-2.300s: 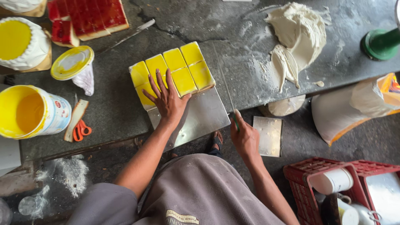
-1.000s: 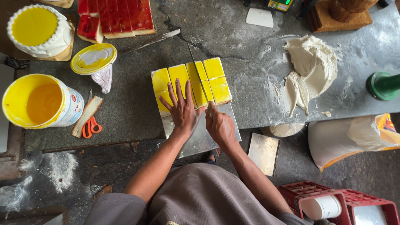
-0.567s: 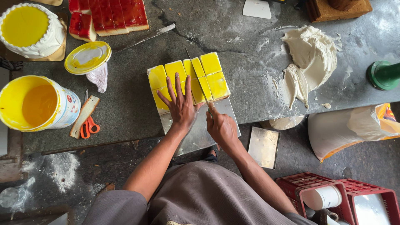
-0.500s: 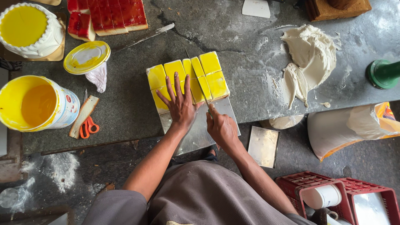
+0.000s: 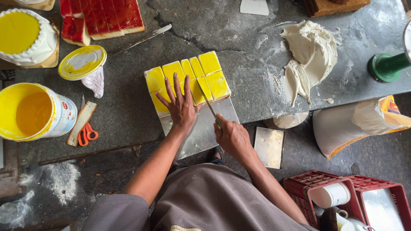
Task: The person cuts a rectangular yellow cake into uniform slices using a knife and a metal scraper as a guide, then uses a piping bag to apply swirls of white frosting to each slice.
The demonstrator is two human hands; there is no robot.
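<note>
Since a moment ago the knife (image 5: 206,100) has drawn back toward the person, its blade now lying in a cut through the yellow cake (image 5: 188,81) at frame centre, so another slice is parting. The left hand (image 5: 182,105) presses flat, fingers spread, on the cake. The right hand (image 5: 231,136) is closed around the knife handle.

A dark grey stone worktop (image 5: 239,38), dusted with flour, is seen across the upper frame. Directly on it are found a shiny metal tray (image 5: 201,132) at centre, a yellow plastic bucket (image 5: 34,112) at left, orange-handled scissors (image 5: 87,133), and a white dough heap (image 5: 312,47) at upper right.
</note>
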